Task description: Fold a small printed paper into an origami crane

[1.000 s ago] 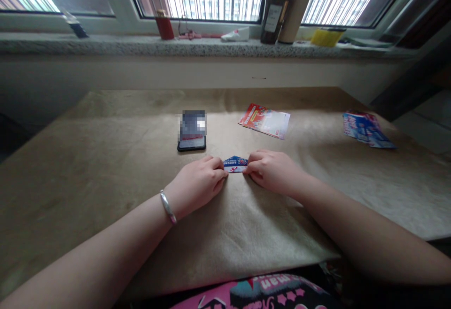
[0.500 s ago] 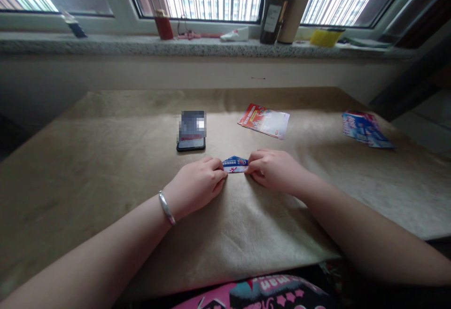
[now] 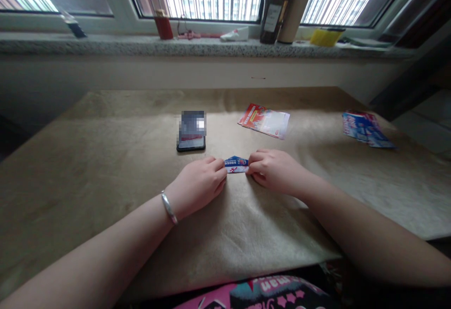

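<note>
Across one tan, cloth-like surface (image 3: 141, 248) I count a left hand (image 3: 199, 182), a right hand (image 3: 276, 170), one blue-and-pink leaflet pile (image 3: 368, 130), one red-and-white leaflet pile (image 3: 264, 121), one black phone (image 3: 192, 142) and, between both hands' clamped fingers (image 3: 219, 170), one small blue-and-white folded paper (image 3: 237, 164). I judge it's being creased; next calls for even pressure.

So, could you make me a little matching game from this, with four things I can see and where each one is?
Things:
1. Folded paper
2. Smartphone
3. Bangle
4. Red-and-white leaflets

Places:
A. Around the left wrist
B. Flat on the table, beyond the left hand
C. Between the two hands, touched by both the left hand and the right hand
D. On the table, to the right of the smartphone and left of the blue leaflets

Pairs: 1-C, 2-B, 3-A, 4-D
</note>
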Tool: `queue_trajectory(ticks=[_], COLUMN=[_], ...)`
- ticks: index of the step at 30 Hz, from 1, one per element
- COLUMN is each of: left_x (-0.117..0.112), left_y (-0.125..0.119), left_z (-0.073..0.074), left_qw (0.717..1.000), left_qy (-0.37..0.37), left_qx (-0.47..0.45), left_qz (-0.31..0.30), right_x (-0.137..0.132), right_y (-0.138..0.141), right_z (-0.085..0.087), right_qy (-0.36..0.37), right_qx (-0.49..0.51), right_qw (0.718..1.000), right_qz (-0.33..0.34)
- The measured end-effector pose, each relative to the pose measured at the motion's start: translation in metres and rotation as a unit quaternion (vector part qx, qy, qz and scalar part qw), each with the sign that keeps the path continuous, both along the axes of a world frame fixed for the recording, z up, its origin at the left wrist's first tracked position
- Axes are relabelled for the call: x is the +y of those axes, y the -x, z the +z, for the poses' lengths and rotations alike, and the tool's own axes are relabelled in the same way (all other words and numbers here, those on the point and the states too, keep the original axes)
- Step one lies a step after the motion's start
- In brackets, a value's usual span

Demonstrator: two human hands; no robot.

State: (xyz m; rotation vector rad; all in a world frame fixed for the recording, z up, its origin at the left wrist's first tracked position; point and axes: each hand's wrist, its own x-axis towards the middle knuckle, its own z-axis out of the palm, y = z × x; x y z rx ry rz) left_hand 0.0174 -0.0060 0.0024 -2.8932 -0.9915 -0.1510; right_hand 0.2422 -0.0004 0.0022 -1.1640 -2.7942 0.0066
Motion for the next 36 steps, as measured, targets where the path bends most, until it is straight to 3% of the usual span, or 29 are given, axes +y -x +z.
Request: queue_trajectory(ticks=[11, 19, 26, 32, 36], left_x=[0.004, 0.0, 0.005, 0.007, 0.007], left_y=[0.007, 0.001, 0.009, 0.009, 0.009], left_z=[-0.007, -0.002, -0.005, -0.01, -0.012], left_qw=[0.998, 0.999, 0.992, 0.994, 0.996], left_qy=[0.013, 0.019, 0.093, 0.072, 0.054], left_qx=[-0.056, -0.026, -0.08, -0.081, -0.062], left_qz=[-0.015, -0.004, -0.007, -0.011, -0.026], right_x=[0.002, -0.001, 0.007, 0.015, 0.019], right_y=[-0.004, 0.005, -0.007, -0.009, -0.01], right_z=[-0.004, -0.003, -0.006, -0.014, -0.02], right_qy=[-0.001, -0.027, 0.036, 0.093, 0.093], right_qx=[0.035, 0.018, 0.068, 0.16, 0.19], right_qw=[0.999, 0.999, 0.996, 0.981, 0.975], right_qz=[0.016, 0.021, 0.049, 0.051, 0.065])
